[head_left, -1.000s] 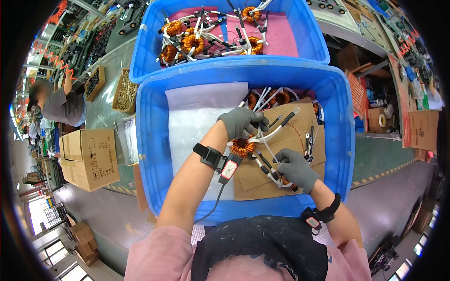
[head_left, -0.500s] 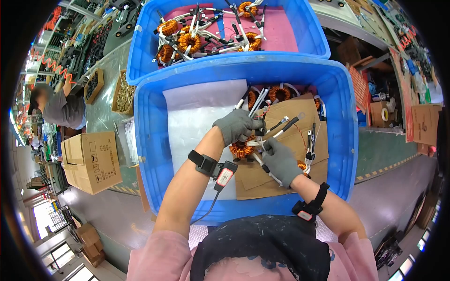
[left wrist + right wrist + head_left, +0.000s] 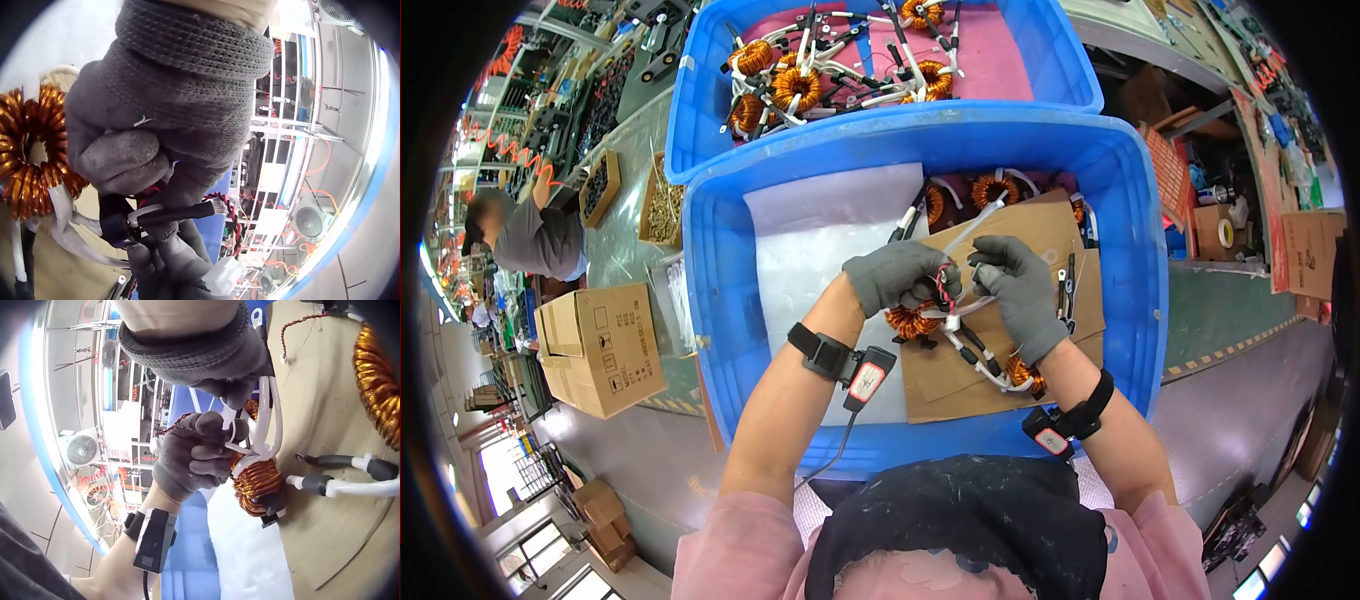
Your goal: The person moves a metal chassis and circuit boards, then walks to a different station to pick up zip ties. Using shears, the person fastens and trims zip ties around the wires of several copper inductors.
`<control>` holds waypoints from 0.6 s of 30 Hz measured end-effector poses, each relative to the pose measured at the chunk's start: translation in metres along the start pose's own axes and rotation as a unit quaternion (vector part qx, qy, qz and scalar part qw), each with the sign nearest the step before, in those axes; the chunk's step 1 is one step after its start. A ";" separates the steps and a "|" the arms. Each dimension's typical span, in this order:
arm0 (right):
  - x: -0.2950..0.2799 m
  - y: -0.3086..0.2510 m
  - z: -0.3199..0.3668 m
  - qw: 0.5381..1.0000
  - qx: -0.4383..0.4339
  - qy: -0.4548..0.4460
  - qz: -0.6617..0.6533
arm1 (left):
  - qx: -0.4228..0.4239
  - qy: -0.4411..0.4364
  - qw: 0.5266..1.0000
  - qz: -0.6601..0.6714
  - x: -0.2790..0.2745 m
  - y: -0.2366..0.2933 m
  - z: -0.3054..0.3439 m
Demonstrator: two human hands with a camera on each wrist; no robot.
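Note:
My gloved left hand (image 3: 905, 275) grips the wire leads of a copper toroidal coil (image 3: 912, 320), with a twisted red-and-black wire (image 3: 946, 285) at its fingers. In the left wrist view a black-sleeved lead (image 3: 175, 214) and a white connector (image 3: 223, 275) show below that hand. A thin white loop, seemingly a cable tie (image 3: 234, 432), lies at its fingertips in the right wrist view. Just to the right, my gloved right hand (image 3: 1020, 295) has its fingers bent close to the leads; I cannot tell what they hold. Another coil (image 3: 1025, 375) lies below the right hand.
Around the work is a blue bin (image 3: 710, 350) lined with cardboard (image 3: 950, 390) and white foam sheet (image 3: 820, 225). More coils (image 3: 995, 188) lie at its back. A second blue bin (image 3: 1040, 110) behind holds several coils. A carton (image 3: 605, 350) stands left, and a person (image 3: 540, 235) works beyond.
My right hand drew in towards the left hand, then rose up and right. The red-and-black wire now shows at the left fingers. The left hand stays near the same coil.

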State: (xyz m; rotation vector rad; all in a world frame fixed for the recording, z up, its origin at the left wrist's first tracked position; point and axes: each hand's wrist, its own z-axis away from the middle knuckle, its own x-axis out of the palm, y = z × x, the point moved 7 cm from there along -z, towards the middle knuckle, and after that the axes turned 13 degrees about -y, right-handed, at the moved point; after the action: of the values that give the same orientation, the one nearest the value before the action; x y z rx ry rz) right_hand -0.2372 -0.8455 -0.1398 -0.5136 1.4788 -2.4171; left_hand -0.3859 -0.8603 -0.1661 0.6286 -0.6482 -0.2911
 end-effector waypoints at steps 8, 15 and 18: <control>0.003 -0.004 0.000 1.000 0.005 -0.010 -0.011 | -0.003 -0.007 1.000 -0.009 -0.001 -0.005 -0.007; 0.009 0.003 -0.005 0.994 0.016 -0.108 -0.024 | 0.032 -0.055 0.995 -0.078 0.010 0.009 0.005; 0.015 0.001 -0.001 0.988 0.095 -0.123 0.000 | 0.063 -0.093 0.993 -0.046 0.002 -0.006 -0.005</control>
State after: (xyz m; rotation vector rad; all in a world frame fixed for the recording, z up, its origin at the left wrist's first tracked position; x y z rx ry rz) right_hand -0.2509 -0.8508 -0.1392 -0.7362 1.1351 -2.3616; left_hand -0.3818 -0.8633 -0.1721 0.7603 -0.8220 -0.4000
